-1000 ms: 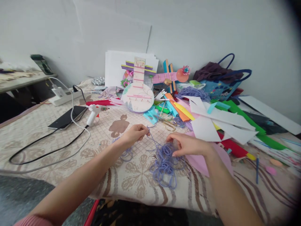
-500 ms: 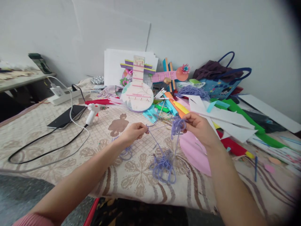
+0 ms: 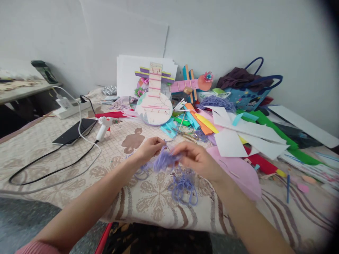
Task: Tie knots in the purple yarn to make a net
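Right grip: I've got my right hand [image 3: 193,158] closed on a bunch of purple yarn [image 3: 164,161], blurred, right of the glue gun [image 3: 103,129] and nearer the camera.
Left grip: my left hand [image 3: 150,147] here, pinching a thin strand at the fingertips, also right of the glue gun.
Loose yarn [image 3: 183,184]: tangled on the surface [image 3: 143,204], farther right of the glue gun, near the edge.
Pink sheet [image 3: 245,178]: lying well right of the glue gun.
Black tablet [image 3: 71,134]: flat, just left of the glue gun.

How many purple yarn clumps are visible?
5: clump in right hand, one below it, one by left hand, one near scissors, one beside blue bag. More may be hidden.
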Demonstrator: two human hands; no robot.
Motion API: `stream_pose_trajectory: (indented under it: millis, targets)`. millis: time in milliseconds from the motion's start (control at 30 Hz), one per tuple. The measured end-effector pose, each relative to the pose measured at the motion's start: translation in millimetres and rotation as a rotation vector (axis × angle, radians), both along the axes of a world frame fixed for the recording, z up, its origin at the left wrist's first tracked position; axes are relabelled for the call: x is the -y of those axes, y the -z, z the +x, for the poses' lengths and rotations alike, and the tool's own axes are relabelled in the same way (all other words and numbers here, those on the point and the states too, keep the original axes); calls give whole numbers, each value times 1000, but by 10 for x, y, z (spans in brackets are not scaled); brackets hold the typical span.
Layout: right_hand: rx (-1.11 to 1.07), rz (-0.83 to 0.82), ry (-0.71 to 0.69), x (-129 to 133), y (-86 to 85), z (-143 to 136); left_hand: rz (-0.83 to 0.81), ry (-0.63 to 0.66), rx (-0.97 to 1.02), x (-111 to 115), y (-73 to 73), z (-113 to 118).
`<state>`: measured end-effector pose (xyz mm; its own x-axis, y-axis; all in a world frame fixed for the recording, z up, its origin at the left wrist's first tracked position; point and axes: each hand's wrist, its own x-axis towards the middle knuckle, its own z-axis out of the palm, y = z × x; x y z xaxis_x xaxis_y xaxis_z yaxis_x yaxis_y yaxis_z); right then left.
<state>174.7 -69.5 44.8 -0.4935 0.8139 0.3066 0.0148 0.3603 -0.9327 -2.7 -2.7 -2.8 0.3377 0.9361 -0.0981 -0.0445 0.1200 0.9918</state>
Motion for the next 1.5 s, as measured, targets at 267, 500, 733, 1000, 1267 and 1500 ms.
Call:
stream_pose_trajectory:
  millis: [267,500,733,1000,1267,1500]
  targets:
    - [824,166,-117,-100,-114,426,-41,36,50,14,-9,5]
    - [1013,131,-267,-138,98,471,-48,36,57,11,-14,-2]
    - [881,147,-240,-181,-67,616,-51,38,61,11,-17,-1]
    - [183,68,178,-45,-101,368,-22,37,34,10,-11,0]
    - [844,181,-159,50,63,168,-23,22,47,1,1,-5]
    - [882,162,-243,-9,-63,481,-34,23,47,-2,5,-13]
